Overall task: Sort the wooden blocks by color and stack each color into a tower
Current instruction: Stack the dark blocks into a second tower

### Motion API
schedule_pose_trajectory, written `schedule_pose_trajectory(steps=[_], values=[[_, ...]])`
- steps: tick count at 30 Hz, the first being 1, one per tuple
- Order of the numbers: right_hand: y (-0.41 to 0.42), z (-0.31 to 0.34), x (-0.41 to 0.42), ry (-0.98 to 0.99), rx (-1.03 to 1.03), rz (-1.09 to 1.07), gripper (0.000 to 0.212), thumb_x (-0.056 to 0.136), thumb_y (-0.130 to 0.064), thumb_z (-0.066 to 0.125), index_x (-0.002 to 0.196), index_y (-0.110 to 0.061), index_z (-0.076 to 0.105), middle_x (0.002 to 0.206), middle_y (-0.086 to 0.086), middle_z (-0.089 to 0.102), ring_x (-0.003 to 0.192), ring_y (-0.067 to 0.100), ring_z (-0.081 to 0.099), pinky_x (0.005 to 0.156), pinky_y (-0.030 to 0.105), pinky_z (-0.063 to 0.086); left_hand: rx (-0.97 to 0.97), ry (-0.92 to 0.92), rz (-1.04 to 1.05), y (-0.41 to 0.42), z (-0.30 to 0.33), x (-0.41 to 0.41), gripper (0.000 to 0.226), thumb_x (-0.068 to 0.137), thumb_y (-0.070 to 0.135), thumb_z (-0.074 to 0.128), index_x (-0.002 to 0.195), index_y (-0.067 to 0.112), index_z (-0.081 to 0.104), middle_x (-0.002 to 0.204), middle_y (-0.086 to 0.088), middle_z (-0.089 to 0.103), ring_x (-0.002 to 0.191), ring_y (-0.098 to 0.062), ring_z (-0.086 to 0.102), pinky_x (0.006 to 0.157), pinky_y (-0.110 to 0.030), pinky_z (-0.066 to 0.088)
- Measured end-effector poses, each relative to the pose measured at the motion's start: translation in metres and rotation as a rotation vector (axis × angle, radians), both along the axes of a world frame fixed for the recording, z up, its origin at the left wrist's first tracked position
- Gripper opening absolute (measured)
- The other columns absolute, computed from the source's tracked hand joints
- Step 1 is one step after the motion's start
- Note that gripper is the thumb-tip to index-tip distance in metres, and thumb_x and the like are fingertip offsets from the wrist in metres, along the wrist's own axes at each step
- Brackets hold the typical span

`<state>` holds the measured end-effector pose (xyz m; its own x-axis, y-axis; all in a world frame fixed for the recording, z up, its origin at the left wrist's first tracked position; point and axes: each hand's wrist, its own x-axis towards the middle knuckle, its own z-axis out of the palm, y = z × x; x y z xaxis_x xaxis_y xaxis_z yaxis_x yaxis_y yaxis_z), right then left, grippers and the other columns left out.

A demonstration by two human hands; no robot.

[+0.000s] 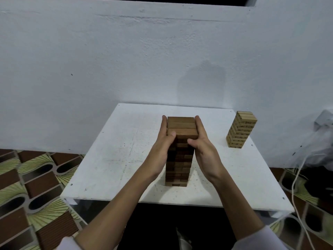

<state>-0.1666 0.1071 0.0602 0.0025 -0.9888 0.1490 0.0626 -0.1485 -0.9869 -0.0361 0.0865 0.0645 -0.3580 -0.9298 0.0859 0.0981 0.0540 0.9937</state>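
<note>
A tall tower of dark brown wooden blocks (181,127) stands in the middle of the white table (117,159). My left hand (163,147) presses flat against the tower's left side near the top, fingers straight, thumb on the front. On the opposite side my right hand (203,145) presses against the tower the same way. A shorter tower of light tan blocks (240,129) stands at the table's far right corner, apart from both hands.
A white wall rises right behind the table. A patterned brown and green floor (36,186) surrounds it. White cables (295,186) and a plastic bag (322,147) lie to the right of the table.
</note>
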Motion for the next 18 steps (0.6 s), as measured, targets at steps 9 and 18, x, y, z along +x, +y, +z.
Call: schedule_pose_trajectory(steps=[9, 18], values=[[0.0, -0.003, 0.0, 0.012, 0.025, 0.002, 0.068, 0.092, -0.014, 0.042, 0.149, -0.034, 0.01, 0.132, -0.012, 0.05, 0.112, -0.002, 0.055, 0.092, 0.019, 0.043, -0.005, -0.022, -0.003, -0.004, -0.005, 0.001, 0.053, 0.102, 0.025, 0.031, 0.149, 0.035, 0.008, 0.136, 0.016, 0.039, 0.098, 0.021, 0.046, 0.071, 0.002, 0.039], [0.002, -0.025, -0.039, 0.238, 0.138, 0.055, 0.089, 0.065, -0.016, 0.059, 0.14, -0.039, 0.017, 0.153, -0.01, 0.022, 0.139, 0.009, 0.023, 0.111, 0.027, 0.02, 0.051, 0.044, 0.056, -0.014, -0.035, 0.045, 0.054, 0.087, 0.025, 0.049, 0.14, 0.024, 0.038, 0.147, 0.004, 0.039, 0.138, -0.014, 0.031, 0.102, -0.013, 0.028]])
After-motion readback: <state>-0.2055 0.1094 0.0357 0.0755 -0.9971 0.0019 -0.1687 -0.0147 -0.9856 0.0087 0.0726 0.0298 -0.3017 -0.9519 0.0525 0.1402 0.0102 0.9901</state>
